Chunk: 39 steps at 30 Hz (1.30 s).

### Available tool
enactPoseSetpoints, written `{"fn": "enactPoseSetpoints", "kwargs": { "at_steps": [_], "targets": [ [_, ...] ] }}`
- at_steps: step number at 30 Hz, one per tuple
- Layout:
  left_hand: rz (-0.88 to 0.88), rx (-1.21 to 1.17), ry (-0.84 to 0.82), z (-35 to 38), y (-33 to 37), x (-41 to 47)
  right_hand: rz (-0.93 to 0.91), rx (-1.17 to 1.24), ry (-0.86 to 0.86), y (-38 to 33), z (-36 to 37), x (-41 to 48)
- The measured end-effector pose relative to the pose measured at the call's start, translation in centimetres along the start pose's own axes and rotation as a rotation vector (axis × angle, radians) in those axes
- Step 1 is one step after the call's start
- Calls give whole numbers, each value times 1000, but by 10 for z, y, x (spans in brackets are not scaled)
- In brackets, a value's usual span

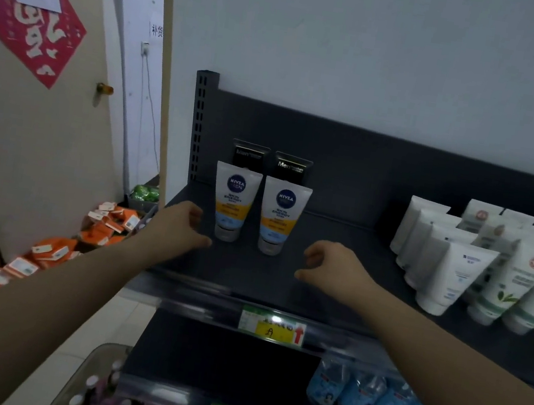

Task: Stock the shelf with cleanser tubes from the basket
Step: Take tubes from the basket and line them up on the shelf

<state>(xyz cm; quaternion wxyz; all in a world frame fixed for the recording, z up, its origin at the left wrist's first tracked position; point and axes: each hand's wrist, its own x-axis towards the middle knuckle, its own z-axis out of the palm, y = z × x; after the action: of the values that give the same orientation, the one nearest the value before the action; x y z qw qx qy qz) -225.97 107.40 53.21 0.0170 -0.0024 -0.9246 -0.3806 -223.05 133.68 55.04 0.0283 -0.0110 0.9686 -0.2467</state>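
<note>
Two white, yellow and blue cleanser tubes stand cap-down on the dark shelf [338,247], the left tube [234,201] and the right tube [281,216] side by side. Behind them stand two black tubes [250,155]. My left hand [182,226] hovers just left of the left tube, fingers curled and apart, holding nothing. My right hand [332,267] hovers just right of the right tube, also empty with fingers loosely curled. The basket [83,379] shows at the bottom left edge, with bottle caps inside.
Rows of white tubes [451,261] fill the shelf's right side. Yellow price tags [271,328] sit on the shelf edges. Blue packets [365,395] lie on the lower shelf. Orange boxes [79,240] are piled on the floor by a door at left.
</note>
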Motion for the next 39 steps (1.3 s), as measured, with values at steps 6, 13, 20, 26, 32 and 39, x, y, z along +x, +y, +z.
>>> {"fn": "enactPoseSetpoints", "kwargs": {
  "at_steps": [6, 13, 20, 26, 32, 39],
  "targets": [
    [-20, -250, -135, 5, -14, 46, 15, 121, 5, -3, 17, 44],
    [66, -204, -270, 15, -8, 69, -17, 276, -23, -3, 24, 70],
    [92, -167, -306, 15, -9, 75, -46, 300, -59, -6, 25, 75],
    [99, -200, -316, 16, -8, 73, -47, 293, -76, -5, 24, 76],
    [108, -176, -304, 17, -7, 72, -57, 302, -73, -5, 24, 77],
    [105, -197, -282, 19, -7, 69, -50, 322, -72, -4, 25, 77]
  ]
}}
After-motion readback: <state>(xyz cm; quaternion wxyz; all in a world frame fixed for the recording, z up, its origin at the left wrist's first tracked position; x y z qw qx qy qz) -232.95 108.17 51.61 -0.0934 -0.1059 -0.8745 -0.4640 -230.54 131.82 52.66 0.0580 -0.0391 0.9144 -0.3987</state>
